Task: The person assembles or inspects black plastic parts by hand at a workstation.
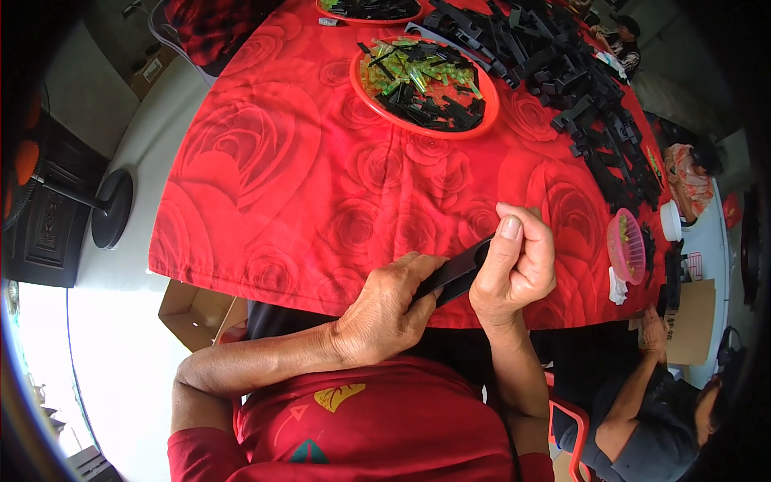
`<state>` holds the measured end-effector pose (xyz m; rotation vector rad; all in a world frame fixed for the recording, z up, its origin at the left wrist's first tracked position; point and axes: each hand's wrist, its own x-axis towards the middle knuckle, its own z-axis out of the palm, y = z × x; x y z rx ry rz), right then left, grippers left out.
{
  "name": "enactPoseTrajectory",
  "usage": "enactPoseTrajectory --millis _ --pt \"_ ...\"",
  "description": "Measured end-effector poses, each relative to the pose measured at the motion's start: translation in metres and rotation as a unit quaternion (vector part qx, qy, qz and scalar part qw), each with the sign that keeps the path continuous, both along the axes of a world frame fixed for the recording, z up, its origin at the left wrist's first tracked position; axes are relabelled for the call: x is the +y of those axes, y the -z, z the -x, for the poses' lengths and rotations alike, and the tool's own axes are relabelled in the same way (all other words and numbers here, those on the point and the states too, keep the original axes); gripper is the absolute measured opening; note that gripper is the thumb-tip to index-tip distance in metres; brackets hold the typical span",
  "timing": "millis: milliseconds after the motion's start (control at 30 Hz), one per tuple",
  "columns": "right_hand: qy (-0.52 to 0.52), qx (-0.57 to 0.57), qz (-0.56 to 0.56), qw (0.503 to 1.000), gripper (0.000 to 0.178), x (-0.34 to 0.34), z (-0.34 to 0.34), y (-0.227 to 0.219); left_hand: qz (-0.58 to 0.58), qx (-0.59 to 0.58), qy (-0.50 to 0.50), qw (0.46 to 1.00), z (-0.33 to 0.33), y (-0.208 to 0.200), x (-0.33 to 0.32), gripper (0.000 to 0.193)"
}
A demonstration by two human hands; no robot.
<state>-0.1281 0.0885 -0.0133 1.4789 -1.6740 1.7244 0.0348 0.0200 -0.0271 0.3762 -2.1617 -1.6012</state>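
Head view: left hand (384, 309) grips part (459, 275); right hand (516, 269) pinched, contents unclear. Part seemingly midway, strips (416, 76) unused; heap (530, 50) maybe done.

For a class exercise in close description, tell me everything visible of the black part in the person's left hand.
The black part is long, narrow and plastic-looking, with a lengthwise edge or groove. It slants up to the right over the near side of the red cloth. The left hand grips its lower end, covering much of it. The right hand overlaps its upper end; whether they touch is unclear. Both ends are partly hidden.
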Motion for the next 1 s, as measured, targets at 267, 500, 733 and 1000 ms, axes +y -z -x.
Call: enactPoseTrajectory --millis 267,500,733,1000 --pt "0.013 0.011 0.007 1.0 0.012 0.001 -0.002 -0.001 -0.001 0.006 -0.009 1.0 0.0 -0.002 0.001 0.032" --pt "0.016 -0.045 -0.018 0.999 0.013 -0.002 0.006 0.004 -0.057 -0.016 -0.017 0.998 0.007 -0.008 -0.001 0.028" --pt "-0.138 -0.14 -0.1 0.975 0.051 -0.002 0.015 0.011 0.028 -0.01 -0.064 0.998 -0.013 -0.02 -0.036 0.026" --pt "-0.096 -0.24 -0.268 0.928 0.032 -0.001 0.058 0.049 0.066 -0.091 -0.263 0.958 -0.107 0.001 -0.141 0.029"
